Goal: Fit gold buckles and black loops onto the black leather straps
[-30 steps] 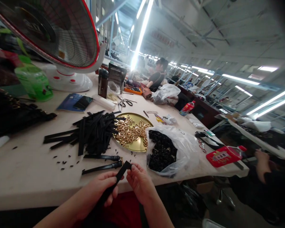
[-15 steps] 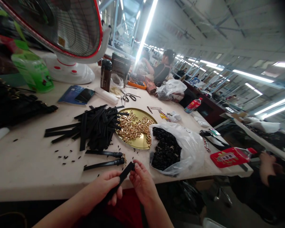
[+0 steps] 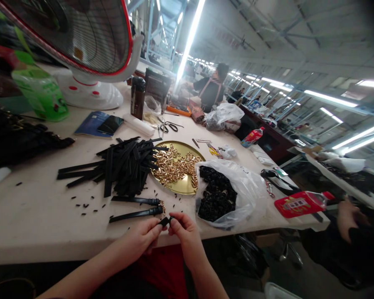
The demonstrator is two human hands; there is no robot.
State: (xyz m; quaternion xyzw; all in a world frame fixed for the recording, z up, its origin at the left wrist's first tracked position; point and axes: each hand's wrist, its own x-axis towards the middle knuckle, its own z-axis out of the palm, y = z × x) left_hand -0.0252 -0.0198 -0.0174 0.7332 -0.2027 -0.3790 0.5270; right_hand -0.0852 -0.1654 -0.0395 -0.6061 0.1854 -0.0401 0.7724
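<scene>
My left hand (image 3: 145, 234) is closed around a black strap (image 3: 163, 221), with only its end showing past the thumb. At that end my right hand (image 3: 185, 230) pinches a small black piece (image 3: 171, 218), perhaps a strap loop; its shape is mostly hidden by the fingers. Just beyond the hands lie two finished-looking straps (image 3: 134, 215) with gold fittings. A pile of flat black straps (image 3: 127, 168) is behind them. Gold metal fittings (image 3: 166, 166) fill much of a gold tray (image 3: 182, 191). Small black pieces (image 3: 216, 197) sit in an open plastic bag (image 3: 252, 189).
Tiny black bits (image 3: 86, 205) are scattered at left. A fan (image 3: 90, 97), a dark bottle (image 3: 138, 97), scissors (image 3: 170, 126) and a blue booklet (image 3: 89, 123) stand or lie farther back. A red bottle (image 3: 294, 204) lies at right. Another person (image 3: 210, 89) sits across.
My left hand has slid up toward the strap's end, so less of the strap shows. The two hands are closer together, and the small black piece now shows in the right fingers.
</scene>
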